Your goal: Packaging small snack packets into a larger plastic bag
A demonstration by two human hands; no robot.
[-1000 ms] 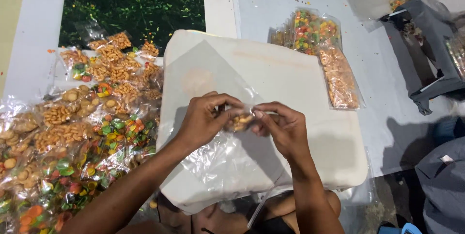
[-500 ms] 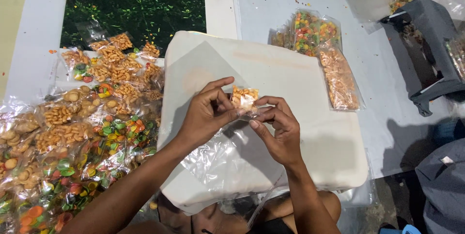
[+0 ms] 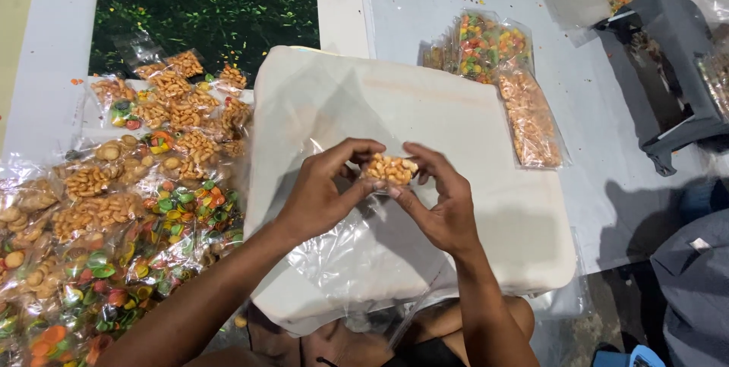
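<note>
While wrists angle inward, left hand (image 3: 323,192) and right hand (image 3: 444,204) grips pinch snack packet (image 3: 389,169) (fingertips closed) above white cushion (image 3: 425,109).

A pale sheet (image 3: 607,132) covers the floor beside a dark green mat (image 3: 205,3).

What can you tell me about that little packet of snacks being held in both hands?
The snack packet is a small clear plastic bag of pale orange-tan puffed bits. It is pinched between the fingers of the left hand and right hand, held above a white cushion. Loose clear plastic hangs below it.
</note>
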